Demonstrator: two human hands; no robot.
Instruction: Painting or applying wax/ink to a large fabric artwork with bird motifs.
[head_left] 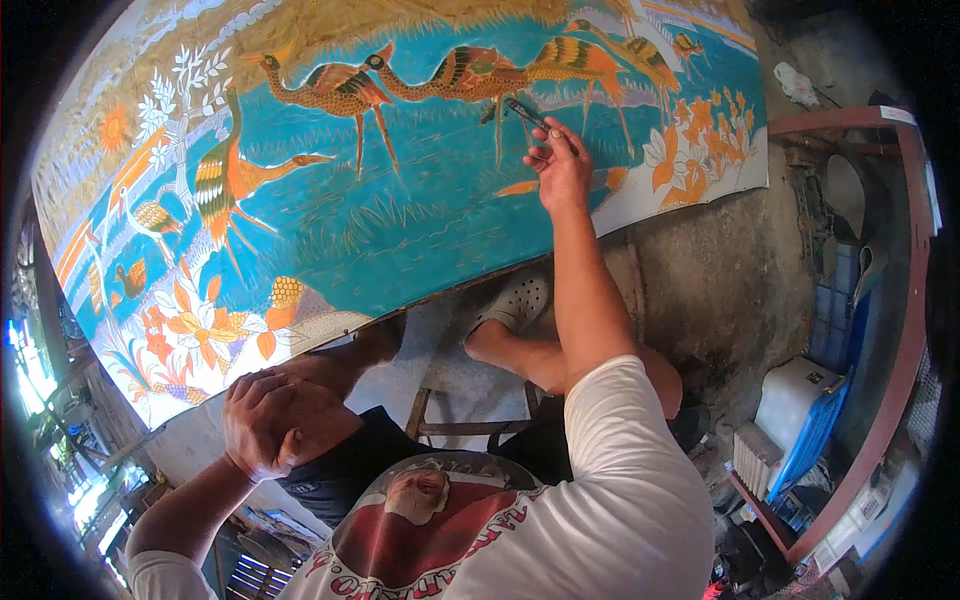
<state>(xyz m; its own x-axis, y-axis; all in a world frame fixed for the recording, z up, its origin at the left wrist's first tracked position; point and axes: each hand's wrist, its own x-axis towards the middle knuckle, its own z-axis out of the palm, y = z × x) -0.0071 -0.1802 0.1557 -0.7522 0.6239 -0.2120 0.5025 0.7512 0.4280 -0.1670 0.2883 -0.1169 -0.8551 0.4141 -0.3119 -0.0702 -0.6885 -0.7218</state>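
A large painted panel (400,235) slants across the view, with orange and dark long-legged birds on teal water. In my right hand (562,170) is a slim dark paintbrush (527,114), pinched between thumb and fingers. Its tip meets or hovers just over the panel, beside a small dark green patch (489,113) by the legs of a bird; contact cannot be made out. My left hand (262,418) holds nothing and lies over my bent knee, fingers draped and thumb apart, near the panel's lower left edge.
Below the panel, my foot in a grey clog (518,302) stands on concrete. A reddish-brown frame (912,250) rises at the right. Near it are a white container (795,400) and a blue plastic item (815,430). Wooden stool bars (465,428) show between my legs.
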